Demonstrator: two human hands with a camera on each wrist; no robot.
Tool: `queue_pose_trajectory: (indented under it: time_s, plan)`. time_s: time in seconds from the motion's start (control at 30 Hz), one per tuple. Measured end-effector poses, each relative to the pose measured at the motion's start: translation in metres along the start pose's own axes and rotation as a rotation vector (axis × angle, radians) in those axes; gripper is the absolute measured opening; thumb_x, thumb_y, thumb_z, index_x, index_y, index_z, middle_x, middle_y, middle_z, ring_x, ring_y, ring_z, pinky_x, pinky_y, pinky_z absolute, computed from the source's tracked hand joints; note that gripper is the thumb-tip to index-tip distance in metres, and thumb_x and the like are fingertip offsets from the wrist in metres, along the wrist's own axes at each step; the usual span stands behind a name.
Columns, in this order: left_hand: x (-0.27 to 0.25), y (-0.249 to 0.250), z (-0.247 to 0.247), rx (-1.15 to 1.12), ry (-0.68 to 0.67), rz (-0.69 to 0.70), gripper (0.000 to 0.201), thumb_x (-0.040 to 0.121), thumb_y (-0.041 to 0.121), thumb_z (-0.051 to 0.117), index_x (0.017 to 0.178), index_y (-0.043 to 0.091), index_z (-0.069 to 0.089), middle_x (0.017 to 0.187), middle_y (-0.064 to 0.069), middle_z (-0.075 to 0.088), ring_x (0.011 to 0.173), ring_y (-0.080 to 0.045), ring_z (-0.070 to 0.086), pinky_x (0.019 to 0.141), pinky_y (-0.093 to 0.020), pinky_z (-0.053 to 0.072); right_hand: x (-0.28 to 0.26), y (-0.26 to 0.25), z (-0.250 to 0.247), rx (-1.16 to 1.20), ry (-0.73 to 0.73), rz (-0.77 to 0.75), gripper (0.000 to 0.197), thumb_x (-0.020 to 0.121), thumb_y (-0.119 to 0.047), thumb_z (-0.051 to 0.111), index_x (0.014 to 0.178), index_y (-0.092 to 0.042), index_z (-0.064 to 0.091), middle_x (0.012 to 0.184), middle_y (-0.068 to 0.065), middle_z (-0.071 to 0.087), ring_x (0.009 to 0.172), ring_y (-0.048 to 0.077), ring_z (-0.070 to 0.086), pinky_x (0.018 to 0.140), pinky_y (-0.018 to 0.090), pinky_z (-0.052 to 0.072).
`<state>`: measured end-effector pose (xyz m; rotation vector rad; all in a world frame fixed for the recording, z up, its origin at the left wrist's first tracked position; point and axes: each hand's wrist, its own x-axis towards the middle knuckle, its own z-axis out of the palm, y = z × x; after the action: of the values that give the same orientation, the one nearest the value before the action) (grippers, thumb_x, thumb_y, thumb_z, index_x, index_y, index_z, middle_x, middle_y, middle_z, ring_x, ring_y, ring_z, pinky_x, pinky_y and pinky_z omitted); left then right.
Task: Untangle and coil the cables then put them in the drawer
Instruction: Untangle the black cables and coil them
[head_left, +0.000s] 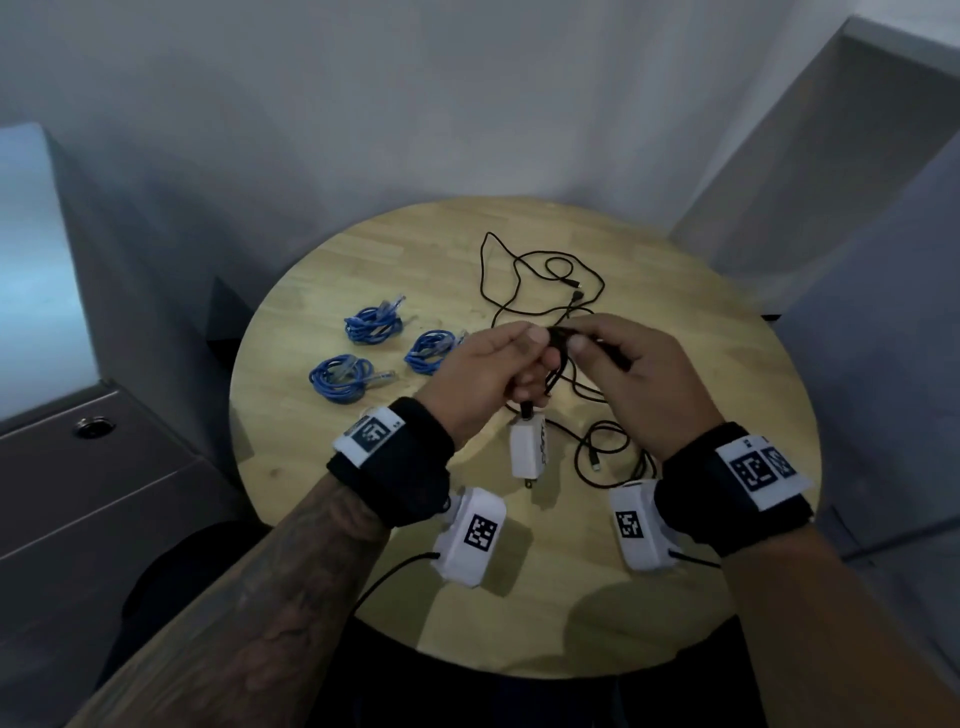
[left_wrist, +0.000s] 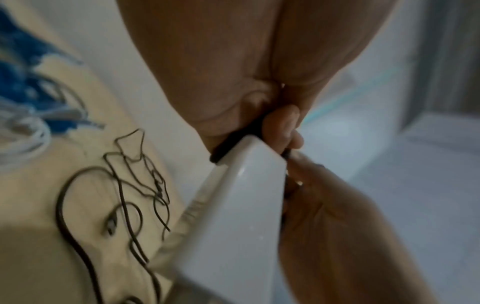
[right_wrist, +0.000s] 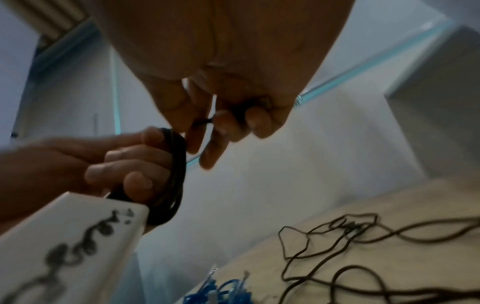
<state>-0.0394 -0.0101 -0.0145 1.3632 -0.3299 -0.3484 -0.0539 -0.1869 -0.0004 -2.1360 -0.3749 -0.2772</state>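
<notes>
My left hand (head_left: 511, 364) grips a small coil of black cable (right_wrist: 176, 174) above the round wooden table (head_left: 363, 519). A white charger block (head_left: 525, 449) hangs from that coil below my fist; it fills the left wrist view (left_wrist: 233, 216). My right hand (head_left: 613, 364) pinches the same black cable (right_wrist: 202, 122) right beside the left hand. More black cable (head_left: 540, 280) lies loose and tangled on the table beyond and under my hands. Three coiled blue cables (head_left: 373, 323) (head_left: 430, 351) (head_left: 343, 376) lie on the table's left side.
A grey cabinet with drawers (head_left: 93, 519) and a round lock (head_left: 93, 427) stands left of the table. White walls close in behind, and a grey partition (head_left: 857, 208) rises at the right. Both wrists carry white camera units (head_left: 472, 535) (head_left: 636, 525) with trailing wires.
</notes>
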Motion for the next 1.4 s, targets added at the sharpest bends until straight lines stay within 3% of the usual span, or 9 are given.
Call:
queue_pose_trajectory:
  time_s: [0.17, 0.37, 0.5, 0.6, 0.77, 0.87, 1.07, 1.23, 1.4]
  plan:
    - [-0.002, 0.004, -0.006, -0.396, 0.002, -0.093, 0.028, 0.1, 0.02, 0.042, 0.081, 0.006, 0.057, 0.055, 0.003, 0.039, 0.047, -0.009, 0.038, 0.056, -0.026, 0.047, -0.001, -0.009, 0.003, 0.169, -0.177, 0.102, 0.02, 0.089, -0.012, 0.068, 0.107, -0.021, 0.069, 0.097, 0.003, 0.072, 0.088, 0.035, 0.066, 0.087, 0.049, 0.053]
    - [-0.002, 0.002, -0.005, -0.195, 0.028, 0.017, 0.027, 0.102, 0.017, 0.043, 0.091, 0.001, 0.061, 0.068, -0.006, 0.057, 0.066, -0.024, 0.06, 0.07, -0.033, 0.053, -0.003, -0.008, -0.002, 0.108, -0.101, 0.09, 0.002, 0.092, -0.011, 0.065, 0.092, -0.013, 0.066, 0.083, -0.001, 0.069, 0.078, 0.013, 0.064, 0.075, 0.03, 0.052]
    - [-0.004, 0.002, 0.009, -0.269, 0.136, 0.022, 0.015, 0.103, 0.012, 0.04, 0.11, 0.006, 0.052, 0.068, -0.003, 0.044, 0.063, -0.018, 0.049, 0.067, -0.028, 0.047, -0.005, -0.009, 0.009, 0.145, -0.001, 0.094, 0.007, 0.094, -0.01, 0.063, 0.093, -0.017, 0.064, 0.074, -0.016, 0.065, 0.068, 0.001, 0.059, 0.066, 0.016, 0.046]
    - [-0.002, -0.005, 0.013, -0.212, 0.218, 0.056, 0.011, 0.103, 0.013, 0.042, 0.107, 0.01, 0.052, 0.063, 0.002, 0.037, 0.059, -0.012, 0.035, 0.064, -0.026, 0.039, -0.004, -0.01, 0.015, 0.158, 0.029, 0.082, 0.007, 0.095, -0.01, 0.062, 0.096, -0.016, 0.066, 0.078, -0.012, 0.065, 0.071, 0.004, 0.059, 0.067, 0.015, 0.045]
    - [0.0, -0.003, 0.005, -0.086, 0.264, 0.057, 0.013, 0.103, 0.008, 0.042, 0.094, 0.013, 0.05, 0.055, 0.012, 0.051, 0.05, -0.005, 0.032, 0.054, -0.019, 0.035, 0.003, 0.005, 0.009, -0.009, -0.044, 0.051, 0.02, 0.098, -0.01, 0.055, 0.1, -0.022, 0.071, 0.091, -0.007, 0.063, 0.084, 0.005, 0.058, 0.076, 0.018, 0.044]
    - [0.0, -0.005, 0.004, -0.05, 0.243, 0.044, 0.013, 0.102, 0.008, 0.046, 0.091, 0.012, 0.052, 0.062, -0.001, 0.038, 0.048, -0.005, 0.029, 0.049, -0.016, 0.031, 0.001, 0.016, 0.01, -0.159, -0.059, 0.049, 0.02, 0.096, -0.015, 0.061, 0.105, -0.028, 0.074, 0.088, -0.005, 0.062, 0.083, 0.008, 0.06, 0.078, 0.024, 0.046]
    - [0.001, -0.003, 0.001, -0.121, 0.14, -0.1, 0.011, 0.1, 0.006, 0.046, 0.092, 0.012, 0.051, 0.051, 0.011, 0.039, 0.046, -0.005, 0.029, 0.046, -0.014, 0.031, 0.003, 0.01, 0.008, 0.362, 0.036, 0.277, 0.02, 0.094, -0.001, 0.061, 0.099, -0.015, 0.074, 0.085, 0.001, 0.075, 0.077, 0.012, 0.071, 0.073, 0.026, 0.058]
    - [0.0, 0.0, -0.005, -0.222, 0.024, -0.206, 0.007, 0.1, 0.008, 0.046, 0.099, 0.011, 0.052, 0.056, 0.008, 0.039, 0.046, -0.004, 0.029, 0.06, -0.029, 0.021, 0.005, 0.007, 0.009, 0.775, -0.036, 0.488, 0.017, 0.097, 0.001, 0.053, 0.098, -0.01, 0.066, 0.08, 0.0, 0.073, 0.07, 0.01, 0.07, 0.065, 0.021, 0.057]
    - [0.0, -0.006, -0.001, -0.2, 0.081, -0.163, 0.004, 0.1, 0.007, 0.047, 0.101, 0.01, 0.049, 0.061, 0.006, 0.048, 0.045, -0.003, 0.033, 0.057, -0.029, 0.027, 0.004, 0.003, 0.016, 0.671, -0.055, 0.537, 0.019, 0.095, -0.004, 0.054, 0.093, -0.017, 0.068, 0.075, -0.001, 0.071, 0.065, 0.01, 0.067, 0.062, 0.023, 0.05]
